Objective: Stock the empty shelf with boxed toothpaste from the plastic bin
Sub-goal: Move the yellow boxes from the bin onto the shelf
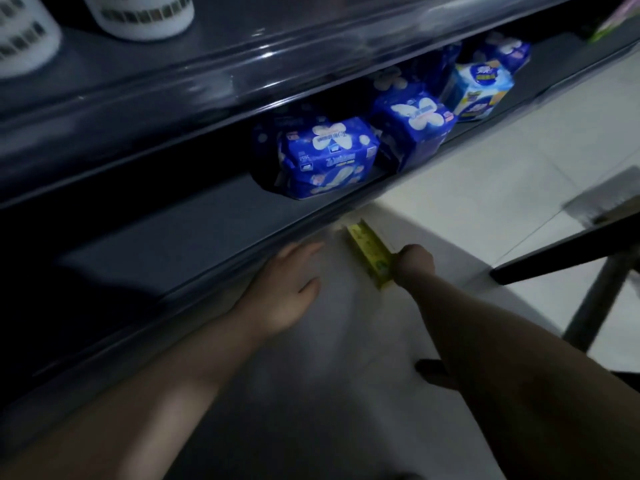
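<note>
Dim shop aisle, pale tiled floor (519, 150), dark metal shelving on the left. Lower dark grey shelf (166, 244) is bare along its near stretch; blue plastic-wrapped packs (327, 155) sit farther along the same level. White perforated containers (142, 15) stand on the tier above.

Right hand (414, 265) has its fingers wrapped around the near end of a long yellow-green toothpaste box (369, 252), which points away toward the shelf lip, just beside it and not yet on the shelf. Left hand (284, 289) is open and empty, fingers spread, close against the shelf's front edge. Plastic bin isn't in view.

Risks as I read it:
- Box held at one end only, so the far end could catch the shelf lip and twist out of the grip.
- Poor light and motion blur make the edge hard to judge; box may land crooked or overhang.
- Pushing in too far right could shove the blue packs.
</note>
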A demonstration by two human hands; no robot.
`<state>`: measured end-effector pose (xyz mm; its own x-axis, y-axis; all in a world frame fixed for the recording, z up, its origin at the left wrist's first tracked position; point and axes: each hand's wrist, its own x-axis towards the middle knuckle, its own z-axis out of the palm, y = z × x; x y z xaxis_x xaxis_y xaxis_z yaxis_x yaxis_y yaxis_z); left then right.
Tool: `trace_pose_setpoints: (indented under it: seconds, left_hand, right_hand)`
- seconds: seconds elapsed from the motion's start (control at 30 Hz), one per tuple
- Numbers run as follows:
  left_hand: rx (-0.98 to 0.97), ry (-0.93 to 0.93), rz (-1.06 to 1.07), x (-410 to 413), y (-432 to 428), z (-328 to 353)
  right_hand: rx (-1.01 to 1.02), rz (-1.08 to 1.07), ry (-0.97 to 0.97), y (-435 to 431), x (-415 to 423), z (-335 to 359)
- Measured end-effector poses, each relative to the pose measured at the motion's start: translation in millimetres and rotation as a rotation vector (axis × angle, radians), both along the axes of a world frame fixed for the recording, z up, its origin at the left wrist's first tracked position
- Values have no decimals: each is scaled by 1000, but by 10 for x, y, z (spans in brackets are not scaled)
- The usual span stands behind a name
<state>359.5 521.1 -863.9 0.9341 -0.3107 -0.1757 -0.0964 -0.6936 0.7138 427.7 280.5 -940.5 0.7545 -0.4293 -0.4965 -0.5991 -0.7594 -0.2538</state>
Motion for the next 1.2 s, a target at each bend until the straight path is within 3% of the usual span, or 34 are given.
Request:
trace_pose_setpoints:
  seconds: [0.17,0.3,0.47,0.7,0.83,0.97,1.2]
  left_hand:
    - [-39,81,117,-348,79,572]
    - [-89,160,305,-699,213,1276]
    - [-105,251,535,-1129,490,2417]
    - [-250,293,628,-1833,776,4215]
    - [-194,172,686,-2384,844,5077]
    - [-376,93,808,-2884,793,5798]
    - [-617,-98,965,-3631,468,6655]
  right_hand:
    - [69,152,10,214,-629,732]
    - [201,258,-106,383,-1057,1627]
    - [400,373,-236,658,-1472,2994]
    - [642,515,-180,1137,-1760,4914]
    - [866,530,-134,1294,-2000,5865]
    - [1054,471,-135,1369,-2301,6633]
    - [1118,548,-306,1111,-2916,7624]
